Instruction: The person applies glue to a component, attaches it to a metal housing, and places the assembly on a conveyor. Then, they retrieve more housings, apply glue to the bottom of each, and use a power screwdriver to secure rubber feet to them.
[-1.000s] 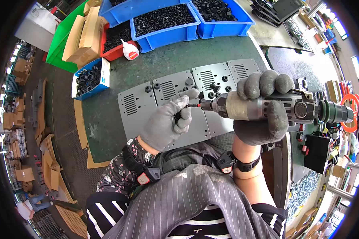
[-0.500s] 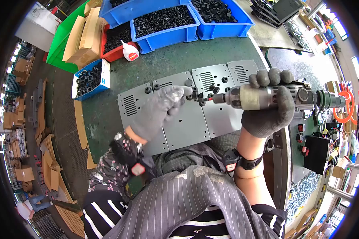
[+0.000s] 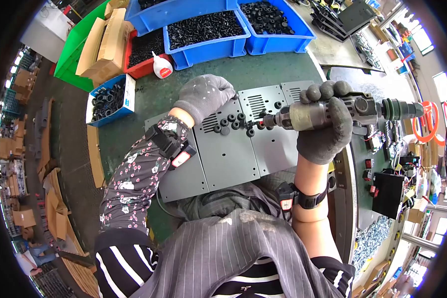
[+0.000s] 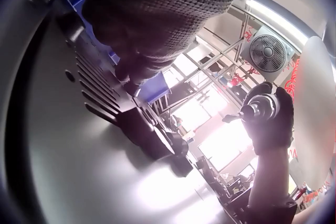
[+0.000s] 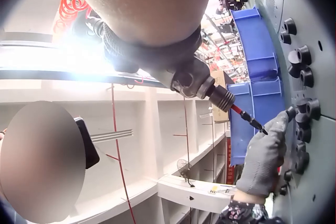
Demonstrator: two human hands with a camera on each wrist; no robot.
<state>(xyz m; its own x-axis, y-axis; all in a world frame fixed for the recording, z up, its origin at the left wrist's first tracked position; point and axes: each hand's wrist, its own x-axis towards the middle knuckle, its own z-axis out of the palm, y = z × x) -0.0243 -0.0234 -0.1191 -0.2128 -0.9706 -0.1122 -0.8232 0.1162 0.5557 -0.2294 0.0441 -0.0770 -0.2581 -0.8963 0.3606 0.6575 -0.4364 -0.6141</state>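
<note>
My gloved left hand (image 3: 206,97) is at the far edge of the overlapping grey metal panels (image 3: 233,166); in the right wrist view its fingertips pinch a small black rubber foot (image 5: 291,112). More black feet (image 3: 224,122) lie in a cluster on the slotted panels, nearer to me than that hand. My right hand (image 3: 328,124) grips a power driver (image 3: 305,116) held level above the panels, fingers wrapped round its body. Its red and black bit (image 5: 247,117) points left, over the feet. The left wrist view shows the left glove (image 4: 152,29) over the panel's slots.
Blue bins (image 3: 208,44) of black parts line the back of the green table (image 3: 263,67). Back left are a red bin (image 3: 144,68), a white bottle (image 3: 162,66), a cardboard box (image 3: 104,47) and a small box of black rings (image 3: 126,102). A red coiled hose (image 3: 428,124) hangs at right.
My left hand has moved from the driver's tip to the far edge of the panels, uncovering the cluster of feet. The driver has shifted slightly away from me, still in my right hand.
</note>
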